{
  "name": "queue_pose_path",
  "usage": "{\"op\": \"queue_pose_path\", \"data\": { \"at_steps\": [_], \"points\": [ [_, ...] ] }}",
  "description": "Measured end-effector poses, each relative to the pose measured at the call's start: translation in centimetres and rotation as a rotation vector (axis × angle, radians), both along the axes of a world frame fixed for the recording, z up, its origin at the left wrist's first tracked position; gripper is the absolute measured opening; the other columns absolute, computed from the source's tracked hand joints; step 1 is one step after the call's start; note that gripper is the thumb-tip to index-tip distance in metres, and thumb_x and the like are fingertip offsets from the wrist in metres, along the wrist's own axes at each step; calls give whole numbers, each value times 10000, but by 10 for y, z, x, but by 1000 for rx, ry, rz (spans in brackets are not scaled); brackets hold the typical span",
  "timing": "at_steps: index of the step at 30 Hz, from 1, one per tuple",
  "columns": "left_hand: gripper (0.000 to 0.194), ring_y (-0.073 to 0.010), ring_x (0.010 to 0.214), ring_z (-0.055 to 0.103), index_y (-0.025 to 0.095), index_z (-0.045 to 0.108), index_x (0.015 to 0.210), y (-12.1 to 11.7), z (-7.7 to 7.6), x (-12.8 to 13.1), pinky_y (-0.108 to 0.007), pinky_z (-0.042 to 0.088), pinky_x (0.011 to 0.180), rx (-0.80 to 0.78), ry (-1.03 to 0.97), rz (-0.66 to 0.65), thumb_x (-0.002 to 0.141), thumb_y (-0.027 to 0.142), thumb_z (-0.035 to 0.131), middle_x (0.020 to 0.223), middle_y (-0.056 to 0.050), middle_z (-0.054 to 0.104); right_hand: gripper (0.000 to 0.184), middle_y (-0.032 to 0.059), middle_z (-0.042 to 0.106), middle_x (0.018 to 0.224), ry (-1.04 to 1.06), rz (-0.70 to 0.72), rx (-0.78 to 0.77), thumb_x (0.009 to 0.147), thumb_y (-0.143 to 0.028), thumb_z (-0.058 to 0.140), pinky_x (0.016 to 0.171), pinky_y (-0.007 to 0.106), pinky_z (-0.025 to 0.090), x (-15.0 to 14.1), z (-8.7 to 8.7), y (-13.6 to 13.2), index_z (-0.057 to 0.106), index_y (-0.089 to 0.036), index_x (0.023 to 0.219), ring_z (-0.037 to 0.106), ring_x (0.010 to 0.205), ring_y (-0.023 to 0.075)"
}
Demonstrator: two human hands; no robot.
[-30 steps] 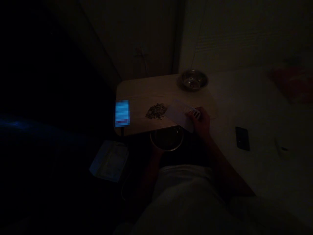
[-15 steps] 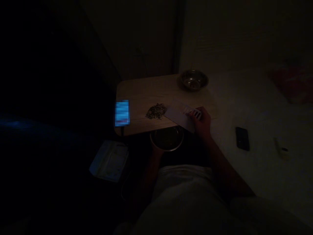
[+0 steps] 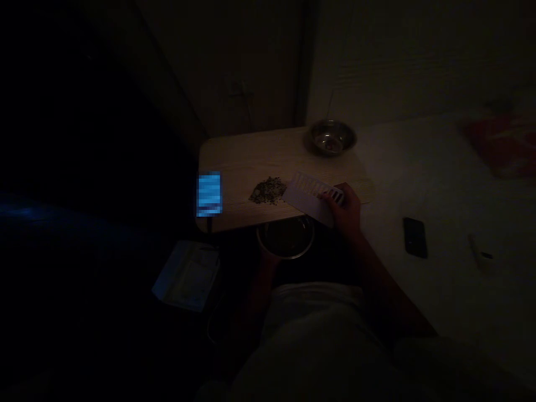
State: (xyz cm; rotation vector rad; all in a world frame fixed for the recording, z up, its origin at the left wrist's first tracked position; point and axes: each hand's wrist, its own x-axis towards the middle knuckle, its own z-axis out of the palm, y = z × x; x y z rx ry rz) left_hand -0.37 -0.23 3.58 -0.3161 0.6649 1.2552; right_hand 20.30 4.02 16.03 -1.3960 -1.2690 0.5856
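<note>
My right hand [image 3: 348, 213] is closed on a flat pale piece with a row of slots [image 3: 305, 196], gripping its right end. The piece's left edge lies at the right side of a loose heap of small dark and light bits [image 3: 268, 191] on a wooden tabletop [image 3: 243, 156]. It is too dark to tell what the bits are. Just below the table's near edge, my left hand [image 3: 270, 259] holds a round metal bowl [image 3: 310, 237] by its lower left rim. Most of the left hand's fingers are hidden under the bowl.
Another metal bowl [image 3: 333, 138] stands at the tabletop's back right corner. A lit, blurred screen [image 3: 209, 194] is at its left end. On the pale surface to the right lie a dark phone [image 3: 415, 238] and a small light object [image 3: 481, 254]. A pale packet-like thing [image 3: 188, 275] sits lower left.
Both hands, the slotted piece and the bowl stay almost where they were. The picture is slightly sharper now, with the slots showing more plainly.
</note>
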Motion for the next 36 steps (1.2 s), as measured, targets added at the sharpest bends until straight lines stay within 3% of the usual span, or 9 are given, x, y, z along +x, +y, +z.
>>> {"op": "queue_pose_path", "data": {
  "at_steps": [6, 11, 18, 24, 31, 36],
  "points": [
    [553, -318, 1493, 456, 200, 743, 1173, -1, 7, 1, -519, 322, 1281, -17, 25, 1, 952, 632, 478, 1338, -87, 713, 292, -35, 558, 696, -11, -17, -5, 811, -464, 763, 581, 291, 380, 0, 0, -1, 588, -230, 820, 490, 645, 151],
    [556, -330, 1516, 420, 198, 749, 1140, 0, 6, 1, -543, 273, 1297, -58, 11, 24, 949, 641, 473, 1375, -91, 693, 279, -39, 553, 711, -26, 16, 3, 815, -444, 770, 592, 286, 378, -1, 0, 1, 596, -226, 826, 484, 645, 142],
    [617, -318, 1545, 377, 210, 694, 1277, 0, -7, 1, -549, 218, 1314, -26, -27, 35, 951, 673, 452, 1496, -80, 609, 263, -42, 553, 710, -5, 43, -12, 832, -436, 751, 592, 275, 372, -2, -4, 2, 589, -230, 844, 487, 651, 142],
    [609, -325, 1544, 378, 181, 678, 1312, 2, -2, 3, -541, 232, 1315, -29, 8, 53, 966, 631, 457, 1474, -98, 628, 273, -46, 533, 694, 2, 56, -12, 821, -433, 762, 582, 274, 356, 0, -5, 2, 578, -231, 828, 469, 634, 137],
    [681, -353, 1547, 365, 218, 637, 1402, 1, -9, 1, -585, 247, 1297, 19, 16, -3, 915, 674, 504, 1465, -103, 636, 251, -38, 543, 712, -5, 74, 5, 835, -416, 754, 595, 285, 370, -1, -4, 2, 582, -233, 833, 479, 647, 145],
    [726, -352, 1529, 398, 190, 620, 1405, 0, -1, 1, -582, 237, 1301, 40, 19, -29, 931, 707, 433, 1478, -106, 626, 266, -36, 546, 711, -8, 65, -3, 832, -433, 763, 585, 289, 370, -3, -4, 3, 585, -235, 836, 489, 644, 151]
  ]
}}
